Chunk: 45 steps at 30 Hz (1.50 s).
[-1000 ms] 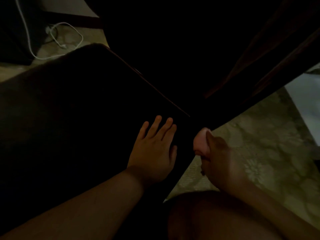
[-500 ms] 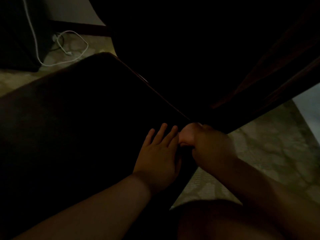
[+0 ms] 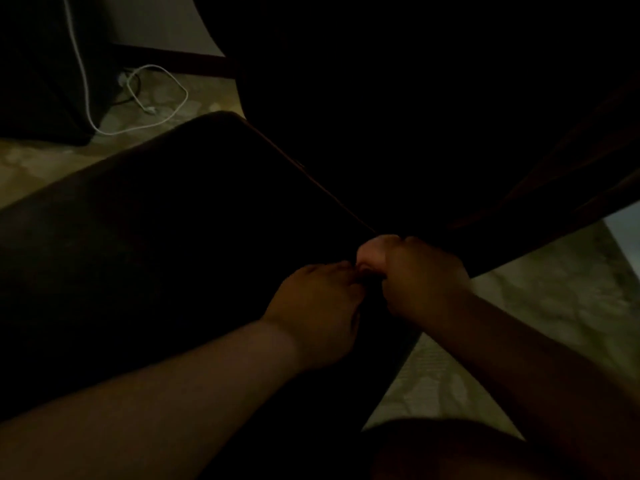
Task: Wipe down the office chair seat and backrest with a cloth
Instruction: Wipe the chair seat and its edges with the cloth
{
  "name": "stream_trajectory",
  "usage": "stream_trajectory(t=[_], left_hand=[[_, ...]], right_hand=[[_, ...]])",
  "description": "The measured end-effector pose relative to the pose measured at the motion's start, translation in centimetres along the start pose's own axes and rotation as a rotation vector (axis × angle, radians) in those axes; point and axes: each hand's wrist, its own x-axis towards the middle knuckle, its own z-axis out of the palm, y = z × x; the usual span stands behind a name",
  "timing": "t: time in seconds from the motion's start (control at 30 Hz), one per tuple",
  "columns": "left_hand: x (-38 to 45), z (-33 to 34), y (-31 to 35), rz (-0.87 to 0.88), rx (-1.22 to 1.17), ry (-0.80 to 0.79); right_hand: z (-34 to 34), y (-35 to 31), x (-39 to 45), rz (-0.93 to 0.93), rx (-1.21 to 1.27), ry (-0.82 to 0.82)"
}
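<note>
Dim shot. Right hand (image 3: 420, 278) clenched round pale cloth (image 3: 372, 254) at the seat (image 3: 156, 237) edge near the backrest (image 3: 398, 116). Left hand (image 3: 318, 306) touches it, fingers curled; can't tell if it's gripping.

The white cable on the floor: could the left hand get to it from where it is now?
Probably not without leaning: the left hand is at the near seat corner; the white cable lies beyond its far edge.

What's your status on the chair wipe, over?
Right hand gripping cloth at seat back corner. Left hand curled against cloth; hold unclear. Backrest too dark to judge. Nothing in the way.
</note>
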Motion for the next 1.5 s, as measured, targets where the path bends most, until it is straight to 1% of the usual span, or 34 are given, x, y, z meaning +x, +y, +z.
stream_trajectory(t=[0.07, 0.13, 0.17, 0.23, 0.27, 0.33, 0.37, 0.43, 0.47, 0.5, 0.6, 0.67, 0.7, 0.8, 0.83, 0.87, 0.93, 1.0, 1.03, 1.07, 1.13, 1.17, 1.2, 1.23, 1.27, 1.3, 1.37, 1.4, 1.43, 1.47, 1.5], left_hand=[[1.0, -1.5, -3.6, -0.017, 0.12, 0.06], [1.3, -2.5, -8.2, -0.143, 0.171, 0.072], [1.3, -2.4, -10.4, -0.206, 0.17, 0.055], [0.9, -1.3, -13.0, -0.285, 0.145, 0.004], [0.6, -0.7, -13.3, -0.304, 0.142, 0.012], [0.4, -0.3, -12.9, -0.312, 0.125, 0.05], [0.3, -0.3, -12.7, -0.307, 0.11, 0.055], [0.2, -0.3, -12.6, -0.302, 0.102, 0.08], [0.2, -0.2, -12.7, -0.301, 0.105, 0.093], [0.3, -0.1, -12.7, -0.296, 0.111, 0.099], [0.4, 0.3, -12.4, -0.302, 0.129, 0.106], [0.4, 0.1, -12.4, -0.326, 0.116, 0.121], [0.4, 0.1, -12.5, -0.33, 0.105, 0.122], [0.1, 0.2, -12.2, -0.308, 0.089, 0.133], [0.2, 0.1, -12.2, -0.305, 0.089, 0.134], [0.2, 0.2, -12.1, -0.307, 0.088, 0.132], [0.3, 0.1, -12.0, -0.317, 0.096, 0.12], [0.4, 0.2, -12.0, -0.334, 0.1, 0.127], [0.3, 0.3, -12.0, -0.341, 0.093, 0.138], [0.3, 0.3, -12.1, -0.345, 0.087, 0.144], [0.2, 0.4, -12.1, -0.342, 0.08, 0.137], [0.2, 0.5, -12.1, -0.338, 0.081, 0.131], [0.3, 0.5, -12.1, -0.34, 0.088, 0.129], [0.3, 0.5, -12.1, -0.346, 0.095, 0.126], [0.4, 0.4, -12.0, -0.35, 0.099, 0.124], [0.5, 0.3, -11.8, -0.353, 0.099, 0.124], [0.6, 0.3, -11.8, -0.368, 0.089, 0.124], [0.5, 0.3, -11.9, -0.378, 0.079, 0.128], [0.6, 0.3, -11.9, -0.382, 0.075, 0.136], [0.5, 0.3, -11.9, -0.38, 0.077, 0.143], [0.5, 0.4, -12.0, -0.374, 0.08, 0.141]], right_hand=[[-0.3, 0.4, -1.3, 0.061, -0.003, -0.162], [-0.6, 0.3, -1.5, 0.082, 0.034, -0.261], [-1.0, 0.1, -0.9, 0.053, 0.064, -0.224], [-0.8, -0.3, 1.2, -0.018, 0.085, -0.102], [-1.1, -0.7, 2.2, -0.024, 0.113, -0.14], [-1.9, -1.0, 2.9, 0.011, 0.136, -0.321], [-1.9, -0.9, 2.6, 0.025, 0.122, -0.342], [-1.1, -0.5, 0.5, -0.009, -0.004, -0.211], [-0.9, -0.5, -0.1, -0.011, -0.019, -0.164], [-0.8, -0.6, -0.1, 0.008, 0.02, -0.166], [-0.6, -1.9, 3.3, 0.013, 0.275, -0.084], [-1.3, -2.6, 4.8, -0.006, 0.259, -0.091], [-1.2, -2.4, 4.6, -0.028, 0.212, -0.073], [-1.3, -1.2, 1.7, 0.011, 0.069, -0.177], [-1.3, -1.2, 1.3, 0.0, 0.021, -0.134], [-1.0, -1.4, 1.8, -0.028, -0.01, -0.056], [-0.7, -2.3, 3.5, -0.058, 0.028, 0.046], [-0.6, -3.1, 4.9, -0.105, 0.08, 0.102], [-0.9, -3.3, 5.0, -0.109, 0.079, 0.073], [-1.7, -3.3, 5.0, -0.089, 0.061, -0.005], [-3.2, -2.7, 4.1, -0.022, 0.025, -0.324], [-3.7, -2.8, 3.3, 0.022, 0.02, -0.453], [-3.8, -3.2, 2.9, 0.032, 0.031, -0.475], [-3.6, -3.9, 3.1, 0.092, 0.055, -0.378], [-3.4, -4.5, 3.9, 0.086, 0.126, -0.254], [-3.3, -5.3, 5.1, 0.137, 0.22, -0.2], [-2.7, -5.8, 6.8, 0.276, 0.475, -0.285], [-2.5, -6.1, 7.9, 0.376, 0.571, -0.31], [-2.9, -6.1, 7.6, 0.403, 0.647, -0.299], [-3.3, -6.0, 7.7, 0.426, 0.688, -0.239], [-3.6, -6.0, 7.6, 0.463, 0.632, -0.25]])
